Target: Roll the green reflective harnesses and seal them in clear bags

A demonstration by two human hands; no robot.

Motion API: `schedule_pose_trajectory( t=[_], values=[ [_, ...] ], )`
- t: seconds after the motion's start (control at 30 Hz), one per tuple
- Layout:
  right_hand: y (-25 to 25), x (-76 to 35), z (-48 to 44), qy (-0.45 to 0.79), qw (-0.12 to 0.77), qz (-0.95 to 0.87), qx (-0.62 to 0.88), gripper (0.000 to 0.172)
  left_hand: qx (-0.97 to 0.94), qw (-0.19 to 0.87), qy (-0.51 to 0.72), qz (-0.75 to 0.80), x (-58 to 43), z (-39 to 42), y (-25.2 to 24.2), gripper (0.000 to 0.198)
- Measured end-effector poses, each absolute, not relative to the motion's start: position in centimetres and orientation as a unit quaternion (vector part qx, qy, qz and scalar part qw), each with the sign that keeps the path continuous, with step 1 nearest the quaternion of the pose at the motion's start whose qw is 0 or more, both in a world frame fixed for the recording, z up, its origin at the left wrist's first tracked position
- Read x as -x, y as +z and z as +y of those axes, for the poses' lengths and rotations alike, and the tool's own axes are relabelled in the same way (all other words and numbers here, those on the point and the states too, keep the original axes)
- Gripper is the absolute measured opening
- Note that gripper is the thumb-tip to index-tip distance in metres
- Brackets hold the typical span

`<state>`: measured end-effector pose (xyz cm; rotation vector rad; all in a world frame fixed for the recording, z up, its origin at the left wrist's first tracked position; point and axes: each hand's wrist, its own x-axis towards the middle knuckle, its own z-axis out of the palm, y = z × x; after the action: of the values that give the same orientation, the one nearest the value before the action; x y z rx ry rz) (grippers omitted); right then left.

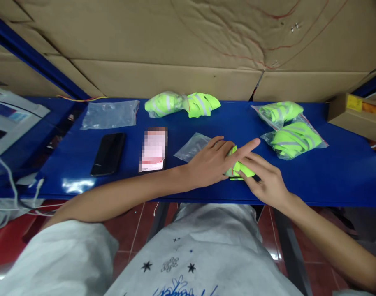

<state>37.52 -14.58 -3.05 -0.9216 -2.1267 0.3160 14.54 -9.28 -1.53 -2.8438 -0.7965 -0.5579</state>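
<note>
A small folded neon yellow-green reflective vest lies at the front middle of the blue table, partly hidden by both hands. My left hand is over its left side, back up, fingers curled down onto it and one digit stretched to the right. From the right, my right hand pinches the vest between thumb and fingers. Just beyond my left hand lies a flat clear plastic bag. To the right are two bagged reflective vests, one nearer and one behind it.
At the back, a bagged vest touches a loose folded vest. Another clear bag lies left of them. A black phone and a lit phone rest on the table. A cardboard box stands at right, a white machine at left.
</note>
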Motion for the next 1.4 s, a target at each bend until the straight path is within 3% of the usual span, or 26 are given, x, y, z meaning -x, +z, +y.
schedule_pose_trajectory(
  t=[0.1,0.2,0.33,0.47,0.63,0.87,1.0,1.17,1.23,1.33,1.4],
  values=[
    [-2.9,-37.0,-13.9,0.092,0.42,-0.794,0.429,0.035,0.943,0.113,-0.171,-0.262,-15.2,-9.2,-0.9,0.086],
    [-2.7,-36.8,-13.4,0.086,0.424,-0.755,0.493,0.033,0.947,0.152,-0.139,-0.245,-15.5,-8.8,-0.4,0.081],
    [-3.1,-37.5,-13.5,0.1,0.392,-0.807,0.431,0.023,0.956,0.131,-0.119,-0.235,-15.3,-8.0,-0.3,0.079],
    [-3.9,-38.0,-13.8,0.156,0.366,-0.86,0.32,0.028,0.969,0.142,-0.099,-0.174,-15.6,-7.8,-0.1,0.079],
    [-4.9,-36.4,-13.4,0.065,0.402,-0.819,0.403,0.026,0.961,0.179,-0.134,-0.163,-15.8,-8.1,-0.1,0.076],
    [-3.0,-35.9,-13.8,0.076,0.48,-0.742,0.462,0.041,0.941,0.071,-0.168,-0.285,-14.4,-7.4,-0.1,0.098],
    [-2.6,-36.7,-14.3,0.09,0.414,-0.809,0.408,0.046,0.93,0.076,-0.182,-0.31,-14.9,-7.8,0.0,0.089],
    [-2.4,-36.6,-13.8,0.101,0.285,-0.886,0.352,0.016,0.952,0.129,-0.133,-0.244,-16.4,-8.8,0.4,0.082],
    [-2.2,-36.5,-13.5,0.125,0.241,-0.897,0.349,0.015,0.96,0.138,-0.112,-0.216,-17.0,-8.9,0.6,0.079],
    [-2.0,-36.6,-13.4,0.193,0.235,-0.892,0.336,0.013,0.963,0.129,-0.116,-0.206,-17.5,-8.9,0.6,0.076],
    [-2.2,-36.9,-13.5,0.226,0.266,-0.874,0.337,0.021,0.965,0.101,-0.14,-0.197,-17.3,-8.8,0.8,0.077]
  ],
)
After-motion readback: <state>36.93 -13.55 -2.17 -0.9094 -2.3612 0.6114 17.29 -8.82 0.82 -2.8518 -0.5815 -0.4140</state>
